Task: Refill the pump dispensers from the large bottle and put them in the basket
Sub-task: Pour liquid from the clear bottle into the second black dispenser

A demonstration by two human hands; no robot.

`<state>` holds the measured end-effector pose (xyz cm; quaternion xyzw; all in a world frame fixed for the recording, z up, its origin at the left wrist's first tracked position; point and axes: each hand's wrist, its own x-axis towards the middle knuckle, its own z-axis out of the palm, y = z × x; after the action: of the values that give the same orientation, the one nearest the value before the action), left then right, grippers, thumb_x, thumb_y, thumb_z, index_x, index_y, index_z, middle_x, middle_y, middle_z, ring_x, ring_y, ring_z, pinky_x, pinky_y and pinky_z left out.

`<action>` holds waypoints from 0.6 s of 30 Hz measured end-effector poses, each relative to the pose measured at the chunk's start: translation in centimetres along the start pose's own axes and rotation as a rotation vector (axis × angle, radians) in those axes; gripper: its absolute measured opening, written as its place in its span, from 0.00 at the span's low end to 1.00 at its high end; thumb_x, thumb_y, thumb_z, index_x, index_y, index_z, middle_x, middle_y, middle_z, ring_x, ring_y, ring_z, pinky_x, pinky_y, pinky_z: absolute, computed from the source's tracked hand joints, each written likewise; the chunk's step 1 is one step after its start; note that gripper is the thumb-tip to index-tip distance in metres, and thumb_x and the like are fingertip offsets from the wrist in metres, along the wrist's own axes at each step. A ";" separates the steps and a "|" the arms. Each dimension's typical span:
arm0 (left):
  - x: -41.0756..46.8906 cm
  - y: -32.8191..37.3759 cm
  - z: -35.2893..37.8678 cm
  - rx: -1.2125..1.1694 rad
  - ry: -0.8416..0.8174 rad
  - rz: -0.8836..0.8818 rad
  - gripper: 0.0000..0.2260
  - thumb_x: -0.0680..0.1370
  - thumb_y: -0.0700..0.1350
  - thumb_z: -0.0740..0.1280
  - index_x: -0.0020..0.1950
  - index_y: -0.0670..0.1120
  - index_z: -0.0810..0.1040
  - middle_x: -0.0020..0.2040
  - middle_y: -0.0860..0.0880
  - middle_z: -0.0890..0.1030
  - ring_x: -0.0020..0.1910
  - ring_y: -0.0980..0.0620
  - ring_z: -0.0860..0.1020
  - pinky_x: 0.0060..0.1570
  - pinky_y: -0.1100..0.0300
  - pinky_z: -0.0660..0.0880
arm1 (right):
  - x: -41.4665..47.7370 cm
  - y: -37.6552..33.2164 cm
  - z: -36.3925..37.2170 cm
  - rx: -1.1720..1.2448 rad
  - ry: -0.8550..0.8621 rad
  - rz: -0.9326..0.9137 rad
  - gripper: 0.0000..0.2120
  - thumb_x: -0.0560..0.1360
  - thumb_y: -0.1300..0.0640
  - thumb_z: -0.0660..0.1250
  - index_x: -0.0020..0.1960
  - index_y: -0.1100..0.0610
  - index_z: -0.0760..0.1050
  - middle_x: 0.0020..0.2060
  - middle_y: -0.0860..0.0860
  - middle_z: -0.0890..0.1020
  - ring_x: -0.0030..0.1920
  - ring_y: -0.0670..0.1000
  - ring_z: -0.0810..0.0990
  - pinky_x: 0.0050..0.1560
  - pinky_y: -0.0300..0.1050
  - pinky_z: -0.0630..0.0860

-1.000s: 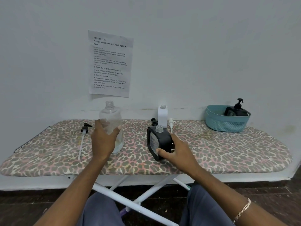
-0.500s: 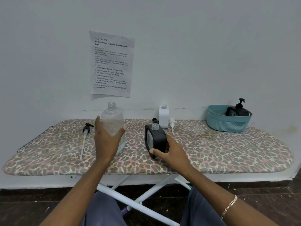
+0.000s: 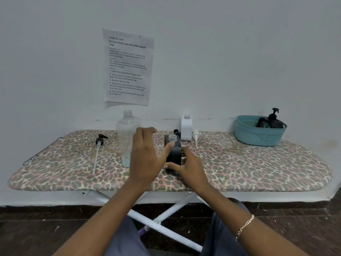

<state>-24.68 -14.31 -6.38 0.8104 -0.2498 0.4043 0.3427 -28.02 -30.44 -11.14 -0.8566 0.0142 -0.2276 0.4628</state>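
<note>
- Large bottle (image 3: 127, 139), uncapped, is standing centre-left.
- L hand (image 3: 145, 156) is hovering open, holding nothing.
- R hand (image 3: 190, 168) is gripping uncapped black dispenser (image 3: 174, 154).
- White dispenser (image 3: 186, 129) is waiting, pump off.
- Basket (image 3: 258, 138) is holding 1 capped dispenser (image 3: 271, 123); 2 left.

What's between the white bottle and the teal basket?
In the head view, only a white pump lies beside the white bottle; the rest up to the teal basket is bare cover.

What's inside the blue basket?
One black pump bottle sits inside the basket, its pump sticking up. The basket's wall hides its bottom and whatever else might sit low inside.
</note>
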 end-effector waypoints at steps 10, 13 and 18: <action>-3.1 -1.2 3.3 -0.164 -0.394 -0.305 0.39 0.71 0.69 0.74 0.73 0.49 0.68 0.64 0.49 0.80 0.61 0.49 0.79 0.56 0.53 0.78 | 0.1 0.4 -0.6 0.016 -0.119 0.044 0.27 0.72 0.64 0.74 0.69 0.52 0.72 0.49 0.47 0.83 0.43 0.45 0.84 0.38 0.37 0.79; -3.3 -1.1 3.7 -0.148 -0.393 -0.294 0.34 0.73 0.65 0.75 0.71 0.49 0.69 0.61 0.49 0.81 0.57 0.48 0.80 0.51 0.54 0.78 | 0.3 0.2 -1.4 -0.027 -0.186 0.044 0.29 0.74 0.66 0.71 0.73 0.52 0.71 0.52 0.46 0.82 0.45 0.41 0.82 0.37 0.31 0.76; -3.2 -0.4 3.5 -0.151 -0.402 -0.307 0.31 0.72 0.65 0.70 0.67 0.48 0.70 0.49 0.51 0.82 0.43 0.52 0.80 0.36 0.58 0.75 | 2.1 -0.5 -3.5 -0.093 -0.329 0.064 0.26 0.76 0.64 0.71 0.73 0.53 0.76 0.59 0.46 0.84 0.49 0.47 0.85 0.47 0.43 0.84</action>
<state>-24.45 -16.27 -10.72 0.8751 -0.2165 0.1585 0.4029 -27.66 -33.43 -8.31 -0.9020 -0.0240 -0.0688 0.4255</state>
